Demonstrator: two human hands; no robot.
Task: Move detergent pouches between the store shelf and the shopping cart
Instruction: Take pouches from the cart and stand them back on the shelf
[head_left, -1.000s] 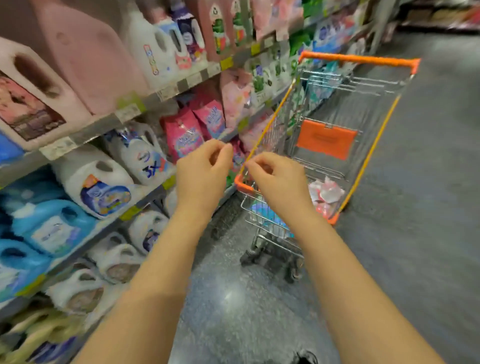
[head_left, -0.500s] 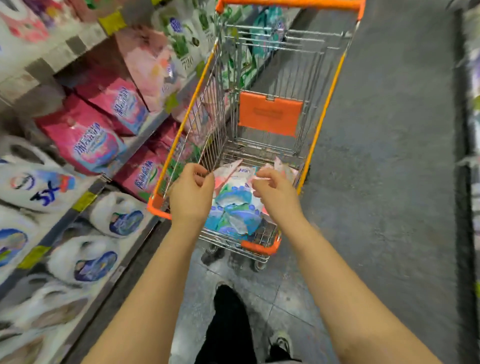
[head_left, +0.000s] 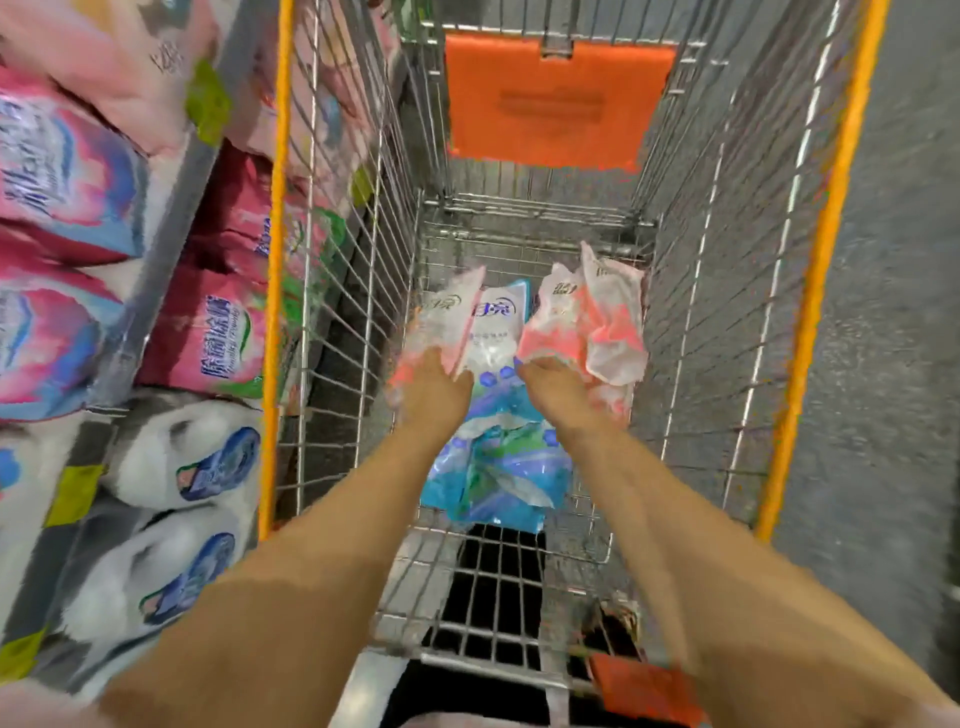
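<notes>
Both hands are now reaching deep into the silver wire shopping cart with orange rim (head_left: 275, 260), where half a second ago they were hovering loosely curled over its near end; the view is tipping down with them.

The left hand (head_left: 434, 387) is meeting the near end of a pink-and-white plastic detergent pouch (head_left: 441, 322) lying along the cart's left wall. The right hand (head_left: 558, 387) is meeting a crumpled pink-and-white plastic pouch (head_left: 592, 322) slumping against the right wall. Only the backs of the hands are showing and the picture is blurring, so I cannot tell whether the fingers are closing on the pouches or merely touching them.

Reaching for one pouch per hand is probably meant to lift two at once toward the grey store shelf (head_left: 171, 223) just beside the cart on the left, where pink printed pouches (head_left: 208, 332) are already standing.

Both pink pouches are lying with their long axes running down the cart's length, printed tops pointing away toward the orange plastic flap (head_left: 545, 104). A blue-and-white plastic pouch (head_left: 498, 327) is lying between them, pointing the same way, its near end overlapping a blue-green pouch (head_left: 498, 467) closer to the person.
</notes>
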